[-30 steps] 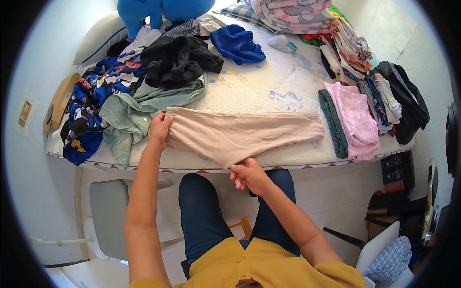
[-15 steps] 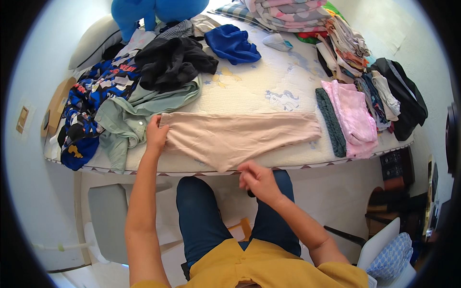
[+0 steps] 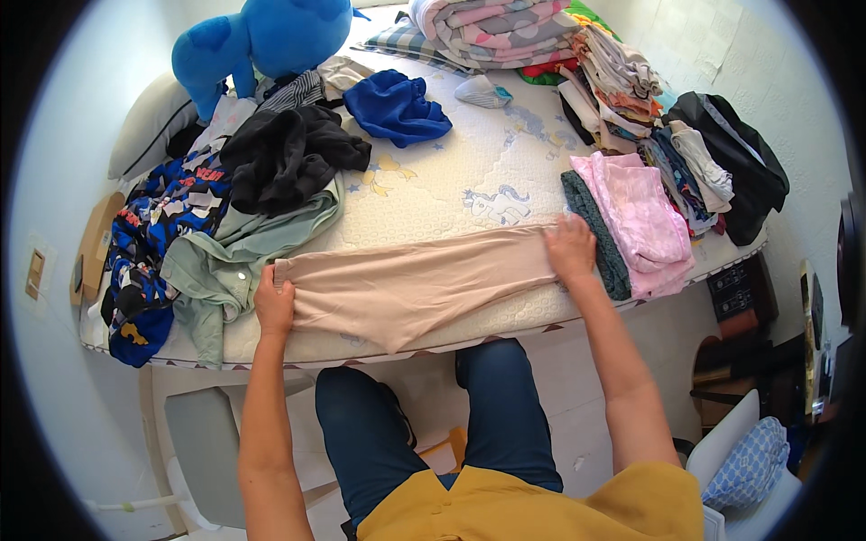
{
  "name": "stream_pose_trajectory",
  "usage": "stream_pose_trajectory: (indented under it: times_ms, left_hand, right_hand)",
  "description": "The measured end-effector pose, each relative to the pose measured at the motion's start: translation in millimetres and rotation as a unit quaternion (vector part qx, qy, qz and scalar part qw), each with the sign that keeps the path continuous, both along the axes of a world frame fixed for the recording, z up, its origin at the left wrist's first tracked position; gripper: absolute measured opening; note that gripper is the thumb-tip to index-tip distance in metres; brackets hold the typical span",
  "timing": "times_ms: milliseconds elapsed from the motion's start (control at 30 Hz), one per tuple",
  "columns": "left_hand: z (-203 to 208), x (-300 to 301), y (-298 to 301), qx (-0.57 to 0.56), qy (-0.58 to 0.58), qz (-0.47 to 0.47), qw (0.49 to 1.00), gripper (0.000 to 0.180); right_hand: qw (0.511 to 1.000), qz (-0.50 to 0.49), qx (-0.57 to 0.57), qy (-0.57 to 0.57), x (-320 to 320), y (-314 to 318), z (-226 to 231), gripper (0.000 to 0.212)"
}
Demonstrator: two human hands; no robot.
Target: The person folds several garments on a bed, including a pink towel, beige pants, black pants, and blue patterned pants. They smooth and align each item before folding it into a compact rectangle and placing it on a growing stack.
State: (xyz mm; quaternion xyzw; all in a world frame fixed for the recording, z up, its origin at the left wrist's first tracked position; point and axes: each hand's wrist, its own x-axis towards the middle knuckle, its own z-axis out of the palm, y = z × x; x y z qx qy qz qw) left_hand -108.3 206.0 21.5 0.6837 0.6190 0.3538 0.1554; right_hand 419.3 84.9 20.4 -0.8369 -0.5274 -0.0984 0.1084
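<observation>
Beige pants [image 3: 406, 284], folded lengthwise, lie across the near edge of the mattress with the waistband at the left and the leg ends at the right. My left hand [image 3: 274, 302] is closed on the waistband. Over the leg ends rests my right hand [image 3: 570, 251], fingers reaching onto the cloth; whether they pinch it is hard to see. Just beyond my right hand are a folded dark green garment [image 3: 600, 239] and a folded pink garment [image 3: 636, 221]. Left of my left hand lies a crumpled pale green shirt [image 3: 212, 270].
A black garment [image 3: 289, 158], a patterned blue garment [image 3: 171, 207] and a blue cloth [image 3: 397, 106] lie loose on the mattress [image 3: 424, 194]. Folded stacks [image 3: 618, 77] and a black bag [image 3: 735, 171] stand right. Behind are a rolled quilt [image 3: 505, 32] and a blue plush toy [image 3: 262, 45].
My right hand has moved from near the pants' lower point out to the leg ends at the right. The cloth looks straighter. My left hand stays on the waistband, and the view has shifted.
</observation>
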Motion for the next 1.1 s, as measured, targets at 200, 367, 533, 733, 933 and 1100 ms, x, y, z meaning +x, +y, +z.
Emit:
stream_pose_trajectory:
  times_ms: [200,367,533,733,933,1100]
  left_hand:
    - [-7.0,-11.7,18.0,0.026,-0.094,-0.061,0.993,0.020]
    - [-1.0,-15.4,14.7,-0.064,-0.222,0.002,0.973,0.018]
    - [-2.4,-16.2,17.3,-0.066,-0.085,0.022,0.994,0.020]
    - [24.6,-10.6,-8.9,-0.158,-0.302,-0.028,0.940,0.013]
    - [51.9,3.8,-69.7,0.257,0.112,-0.117,0.953,0.021]
    - [43.2,8.1,-89.4,0.248,0.104,-0.202,0.942,0.025]
  right_hand:
    - [0.975,0.094,0.179,0.096,12.5,-3.8,-4.3,0.030]
    - [0.980,0.063,0.165,0.092,25.1,11.7,-5.5,0.012]
    - [0.987,0.017,0.154,0.041,33.5,19.9,-3.8,0.011]
    - [0.972,0.184,0.135,0.048,-33.3,-20.6,1.3,0.025]
    - [0.981,0.138,0.131,0.047,-39.5,-23.1,-3.4,0.031]
    - [0.980,0.136,0.139,0.050,-40.9,-20.7,-3.0,0.030]
